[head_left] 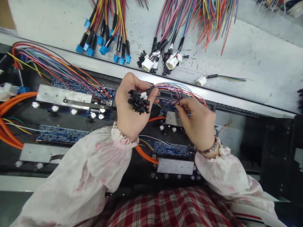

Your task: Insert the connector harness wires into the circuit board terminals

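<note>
My left hand (130, 102) is closed around a wire harness (151, 89), its cluster of small black connectors (139, 102) resting against the palm. From the grip, the harness's coloured wires (176, 86) arc rightward. My right hand (197, 118) pinches thin wire ends from this bundle, just above a blue circuit board (167, 107) with a silver metal plate (174, 119). The fingers partly cover the point where wires and board meet, so I cannot see whether they touch. Nearer to me lies a second blue circuit board (174, 149) with a metal plate (176, 166).
On the left are more boards (62, 134), thick orange cables (10, 132) and a wired board (80, 88). Across the pale bench behind lie harnesses with blue connectors (104, 49), harnesses with white connectors (171, 63), and one small white connector (201, 81) with wires.
</note>
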### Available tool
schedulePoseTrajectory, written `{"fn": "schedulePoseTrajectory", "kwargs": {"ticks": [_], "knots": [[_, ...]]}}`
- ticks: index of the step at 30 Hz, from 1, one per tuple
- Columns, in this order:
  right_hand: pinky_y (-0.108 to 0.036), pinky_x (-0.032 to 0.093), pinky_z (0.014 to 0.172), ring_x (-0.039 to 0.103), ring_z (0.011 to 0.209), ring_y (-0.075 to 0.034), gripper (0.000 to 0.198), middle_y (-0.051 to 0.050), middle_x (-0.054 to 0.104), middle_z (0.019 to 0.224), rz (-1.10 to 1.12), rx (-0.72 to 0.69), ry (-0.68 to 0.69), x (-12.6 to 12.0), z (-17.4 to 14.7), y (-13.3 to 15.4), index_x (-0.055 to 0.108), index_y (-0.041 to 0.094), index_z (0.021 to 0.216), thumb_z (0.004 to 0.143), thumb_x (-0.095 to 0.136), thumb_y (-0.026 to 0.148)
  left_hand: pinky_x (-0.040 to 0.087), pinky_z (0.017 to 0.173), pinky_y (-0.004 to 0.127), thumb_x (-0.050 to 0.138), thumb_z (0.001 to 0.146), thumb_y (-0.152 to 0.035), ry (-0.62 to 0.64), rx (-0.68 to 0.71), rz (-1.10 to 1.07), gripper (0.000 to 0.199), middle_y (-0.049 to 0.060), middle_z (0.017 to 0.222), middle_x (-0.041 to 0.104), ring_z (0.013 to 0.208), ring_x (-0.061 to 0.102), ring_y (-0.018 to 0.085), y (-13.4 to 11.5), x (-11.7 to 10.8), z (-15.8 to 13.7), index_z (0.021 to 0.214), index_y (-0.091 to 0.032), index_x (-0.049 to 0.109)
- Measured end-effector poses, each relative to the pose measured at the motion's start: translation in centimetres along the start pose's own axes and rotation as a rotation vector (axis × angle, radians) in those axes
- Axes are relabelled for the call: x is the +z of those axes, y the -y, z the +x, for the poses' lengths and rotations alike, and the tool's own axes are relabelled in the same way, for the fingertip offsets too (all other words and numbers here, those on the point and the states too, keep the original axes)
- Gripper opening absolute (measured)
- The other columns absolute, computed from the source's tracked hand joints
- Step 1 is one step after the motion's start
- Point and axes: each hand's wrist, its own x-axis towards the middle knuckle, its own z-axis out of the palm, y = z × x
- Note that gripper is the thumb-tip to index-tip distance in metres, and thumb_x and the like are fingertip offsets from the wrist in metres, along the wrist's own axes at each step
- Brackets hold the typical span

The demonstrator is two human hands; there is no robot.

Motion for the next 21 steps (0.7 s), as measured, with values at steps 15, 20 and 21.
{"fn": "schedulePoseTrajectory", "kwargs": {"ticks": [15,20,21], "knots": [[-0.024,0.049,0.063,0.067,0.070,-0.012,0.006,0.002,0.070,0.079,0.027,0.003,-0.022,0.10,0.14,0.05,0.064,0.022,0.089,0.091,0.059,0.021,0.065,0.064,0.034,0.075,0.077,-0.017,0.004,-0.005,0.029,0.027,0.001,0.085,0.063,0.070,0.069,0.018,-0.28,0.02,-0.01,0.078,-0.024,0.049],[-0.024,0.049,0.063,0.068,0.070,-0.012,0.004,0.003,0.070,0.078,0.023,0.006,-0.007,0.44,0.00,-0.21,0.064,0.022,0.089,0.090,0.060,0.020,0.065,0.065,0.035,0.075,0.077,-0.016,-0.004,-0.017,0.037,0.028,0.001,0.085,0.064,0.070,0.070,0.018,-0.31,-0.09,-0.03,0.078,-0.024,0.049],[-0.024,0.049,0.063,0.068,0.070,-0.012,0.004,0.003,0.070,0.079,0.018,0.006,0.000,0.34,-0.11,-0.21,0.064,0.022,0.090,0.090,0.060,0.020,0.066,0.064,0.035,0.075,0.077,-0.015,-0.005,-0.008,0.036,0.027,0.001,0.085,0.063,0.070,0.070,0.018,-0.30,-0.14,-0.03,0.078,-0.024,0.049]]}}
